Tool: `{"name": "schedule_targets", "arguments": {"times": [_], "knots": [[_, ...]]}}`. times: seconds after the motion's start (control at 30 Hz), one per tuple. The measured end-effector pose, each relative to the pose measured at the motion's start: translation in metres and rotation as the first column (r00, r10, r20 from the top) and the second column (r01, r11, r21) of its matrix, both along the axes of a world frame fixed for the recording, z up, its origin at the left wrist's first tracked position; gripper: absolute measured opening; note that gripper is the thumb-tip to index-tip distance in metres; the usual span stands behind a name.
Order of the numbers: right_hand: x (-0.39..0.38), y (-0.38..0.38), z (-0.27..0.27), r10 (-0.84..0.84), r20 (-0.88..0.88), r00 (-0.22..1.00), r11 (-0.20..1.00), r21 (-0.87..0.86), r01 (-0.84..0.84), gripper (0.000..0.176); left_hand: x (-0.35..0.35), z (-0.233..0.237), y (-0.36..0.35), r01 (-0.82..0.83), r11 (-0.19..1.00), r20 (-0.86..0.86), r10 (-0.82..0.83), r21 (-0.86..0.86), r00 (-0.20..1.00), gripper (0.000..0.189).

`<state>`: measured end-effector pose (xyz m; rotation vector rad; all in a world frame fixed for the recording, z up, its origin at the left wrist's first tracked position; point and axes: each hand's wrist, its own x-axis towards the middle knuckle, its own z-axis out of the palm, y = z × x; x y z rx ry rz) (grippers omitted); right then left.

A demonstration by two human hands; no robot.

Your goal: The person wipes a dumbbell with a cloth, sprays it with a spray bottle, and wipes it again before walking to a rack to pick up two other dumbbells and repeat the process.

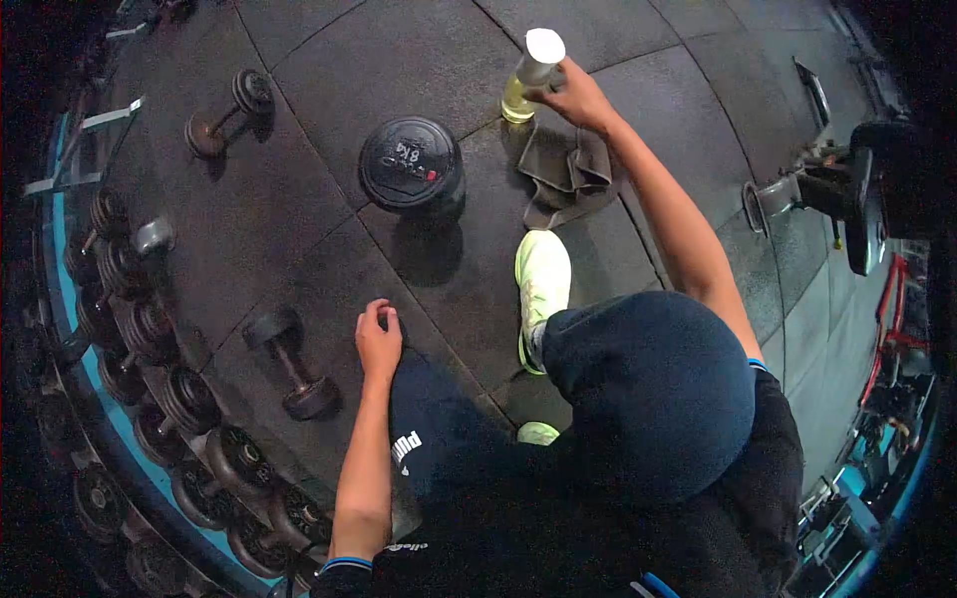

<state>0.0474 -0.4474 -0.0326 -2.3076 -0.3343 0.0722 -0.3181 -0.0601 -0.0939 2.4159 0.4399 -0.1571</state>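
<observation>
My right hand (578, 97) is wrapped round a clear bottle (516, 100) with a white top and yellowish liquid inside. The bottle stands at the far side of a crumpled dark towel (564, 167) on the floor. Near my left knee, my left hand (380, 344) hangs loosely curled, with a gap between thumb and fingers and nothing in it. A black cylindrical weight (411, 164) marked 8 kg stands on the floor ahead of that hand. To its left lies a dumbbell (291, 365).
Another dumbbell (229, 115) lies farther off at the left. A rack of several dumbbells (204, 488) runs along the left side. My neon shoe (543, 271) is planted near the towel. Gym equipment (837, 189) stands at the right on the dark tiled floor (329, 60).
</observation>
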Motion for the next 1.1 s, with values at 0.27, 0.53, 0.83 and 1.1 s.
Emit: {"name": "schedule_targets", "arguments": {"times": [0.27,0.53,0.83,1.1], "knots": [[-0.12,-0.097,-0.091,-0.211,-0.096,0.973,0.718,-0.691,0.087,0.065,0.008,-0.002,-0.002,0.025,1.0,0.043,-0.025,0.004,0.999,0.022],[-0.151,-0.041,0.019,-0.253,0.025,0.967,0.96,-0.119,0.254,0.024,0.053,0.009,-0.077,0.077,0.943,0.292,0.022,-0.323,0.956,0.021],[-0.111,-0.007,0.115,-0.157,0.048,0.986,0.981,0.119,0.15,0.038,0.202,0.236,-0.023,0.512,0.459,-0.093,-0.803,-0.726,0.589,0.048],[-0.081,0.056,0.164,0.036,-0.081,0.996,0.99,0.137,-0.025,0.062,0.313,0.251,0.109,0.552,0.826,-0.134,-0.538,0.115,0.832,0.062]]}}
